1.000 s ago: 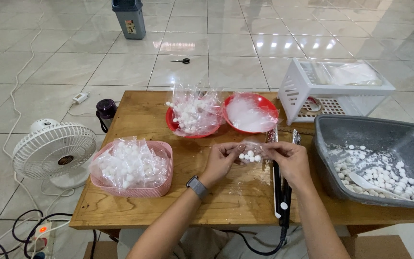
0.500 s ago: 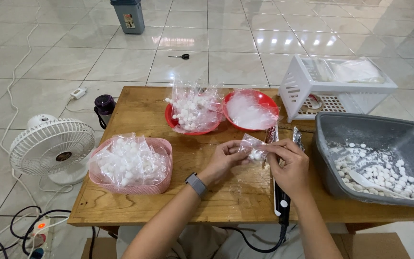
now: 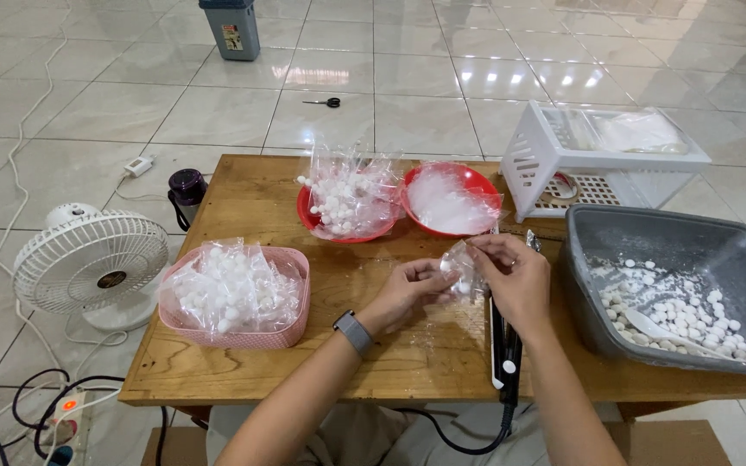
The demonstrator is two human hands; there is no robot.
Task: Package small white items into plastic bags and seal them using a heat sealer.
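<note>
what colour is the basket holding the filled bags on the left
Pink; the basket shows best in the head view, left of the hands.

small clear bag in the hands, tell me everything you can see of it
The small clear bag is thin, crinkly transparent plastic holding a few small white round pieces. It is held above the wooden table, pinched between the left hand and the right hand. Its top is gathered at the right fingers; whether it is sealed cannot be told.

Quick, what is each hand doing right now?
Left hand: fingers closed on the small clear bag of white balls.
Right hand: fingers pinching the same bag's top edge.
</note>
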